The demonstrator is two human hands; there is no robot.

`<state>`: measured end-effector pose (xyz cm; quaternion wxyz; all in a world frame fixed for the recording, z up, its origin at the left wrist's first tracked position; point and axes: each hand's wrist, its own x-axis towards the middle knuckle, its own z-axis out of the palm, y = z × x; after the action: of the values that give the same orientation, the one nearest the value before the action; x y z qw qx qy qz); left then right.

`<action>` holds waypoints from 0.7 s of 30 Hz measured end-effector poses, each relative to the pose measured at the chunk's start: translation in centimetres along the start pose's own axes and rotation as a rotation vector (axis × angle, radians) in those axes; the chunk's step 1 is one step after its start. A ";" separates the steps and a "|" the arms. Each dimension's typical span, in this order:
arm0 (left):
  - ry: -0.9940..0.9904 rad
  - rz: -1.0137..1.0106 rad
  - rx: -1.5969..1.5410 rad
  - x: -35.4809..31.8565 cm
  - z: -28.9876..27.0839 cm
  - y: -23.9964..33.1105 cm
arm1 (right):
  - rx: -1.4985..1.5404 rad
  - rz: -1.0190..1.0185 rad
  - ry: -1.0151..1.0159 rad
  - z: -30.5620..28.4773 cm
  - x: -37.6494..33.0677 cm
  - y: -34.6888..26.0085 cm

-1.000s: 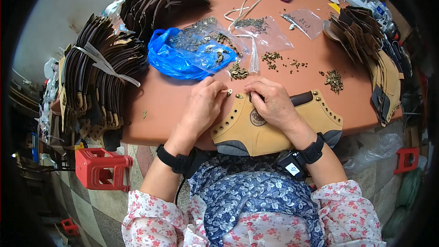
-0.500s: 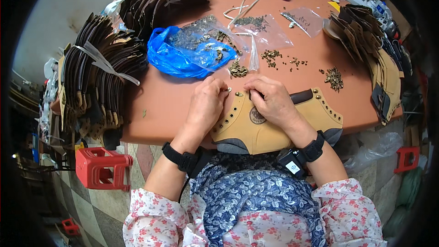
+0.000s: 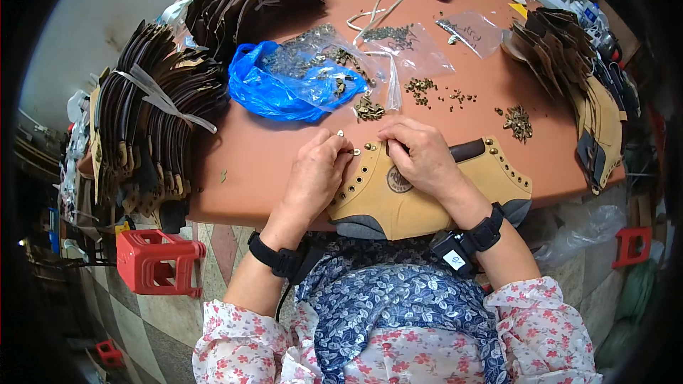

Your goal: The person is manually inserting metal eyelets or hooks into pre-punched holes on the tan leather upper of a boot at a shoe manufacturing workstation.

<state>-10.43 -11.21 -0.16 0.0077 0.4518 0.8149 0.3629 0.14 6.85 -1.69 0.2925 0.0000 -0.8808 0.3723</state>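
A tan shoe upper with a dark collar strip, grey lower corners and rows of metal eyelets lies across the table's front edge. My right hand is closed on its top edge, thumb and fingers pinching beside the left eyelet row. Just left of that row, my left hand is closed in a pinch. One small shiny metal lace hook shows at its fingertips, and another bright metal piece sits just above them. How firmly each is held is partly hidden by the fingers.
Bundled dark uppers stand at left, with more uppers at right. Beyond my hands lie a blue plastic bag, clear bags of hardware and brass hook piles. A red stool stands below left.
My left hand has shifted slightly left and down from the upper's edge, and a second bright metal piece now shows above its fingertips. My right hand stays nearly still on the upper.
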 end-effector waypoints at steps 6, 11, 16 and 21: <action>0.037 0.048 0.022 -0.2 0.0 -0.8 | 0.004 -0.023 0.032 0.3 0.0 0.0; -0.031 -0.040 -0.103 -0.5 -1.1 0.8 | 0.005 -0.015 0.041 0.2 -0.1 0.0; -0.098 -0.059 -0.222 -0.4 -0.7 1.7 | 0.002 -0.011 0.031 0.1 0.0 0.0; -0.123 0.012 -0.136 -0.1 -0.1 1.0 | 0.000 -0.023 0.041 0.4 -0.1 0.2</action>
<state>-9.69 -11.02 0.50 0.0866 0.4764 0.7836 0.3891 0.00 6.69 -2.08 0.3147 0.0026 -0.8746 0.3688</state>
